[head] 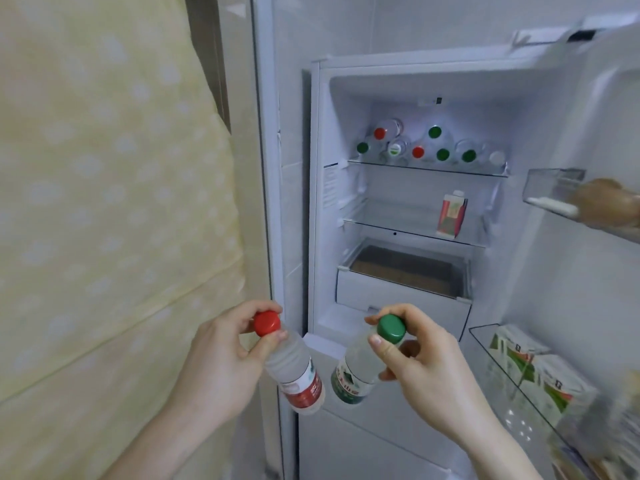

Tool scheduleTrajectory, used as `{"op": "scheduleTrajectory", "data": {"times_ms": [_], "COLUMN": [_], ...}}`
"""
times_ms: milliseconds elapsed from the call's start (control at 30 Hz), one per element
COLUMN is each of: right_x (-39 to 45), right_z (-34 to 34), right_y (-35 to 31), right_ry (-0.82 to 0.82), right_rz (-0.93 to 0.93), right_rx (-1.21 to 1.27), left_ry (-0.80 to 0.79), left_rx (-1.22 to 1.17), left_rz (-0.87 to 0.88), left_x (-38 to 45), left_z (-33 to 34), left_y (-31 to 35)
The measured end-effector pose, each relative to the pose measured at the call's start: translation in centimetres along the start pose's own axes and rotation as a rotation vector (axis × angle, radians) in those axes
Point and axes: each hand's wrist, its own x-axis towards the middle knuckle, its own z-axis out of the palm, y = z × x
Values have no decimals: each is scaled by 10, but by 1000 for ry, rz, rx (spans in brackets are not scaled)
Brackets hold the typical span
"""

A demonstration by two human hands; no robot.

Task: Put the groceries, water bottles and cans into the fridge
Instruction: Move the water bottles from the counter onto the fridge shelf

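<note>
Fingers and thumb of the left hand pinch the neck of a red-capped water bottle just under its cap, and the bottle hangs tilted with its red label low and to the right; the right hand grips a green-capped water bottle the same way, thumb across the neck below the cap and fingers curled behind it, the bottle leaning down to the left. Both bottles are held side by side, near each other but apart, in front of the open fridge, below its white drawer. On the top glass shelf lie a row of bottles with their red, green and white caps facing out. One carton stands upright on the middle shelf, toward the right. Cartons with green and orange print sit in the lower door bin on the right, and something brownish, too blurred to tell, sits in the upper door bin. A pale yellow dotted cloth fills the left side
</note>
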Motion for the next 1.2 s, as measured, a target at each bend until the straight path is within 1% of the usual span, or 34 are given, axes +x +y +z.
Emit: {"op": "scheduleTrajectory", "data": {"times_ms": [267, 533, 667, 867, 1033, 1200], "right_x": [66, 124, 158, 215, 262, 298], "right_z": [-29, -45, -51, -55, -60, -68], "right_y": [3, -10, -21, -25, -19, -4], "right_ry": [261, 567, 675, 831, 975, 1091], "right_rz": [-94, -209, -293, -412, -445, -518], "right_rx": [77, 189, 232, 212, 177, 163], "left_ry": [100, 267, 333, 400, 472, 485], "left_rx": [-141, -390, -495, -625, -717, -792], "left_rz": [108, 257, 359, 458, 531, 547], "left_x": [89, 175, 223, 299, 346, 378], "left_z": [38, 68, 84, 110, 132, 158], "left_y": [31, 59, 72, 86, 97, 102]}}
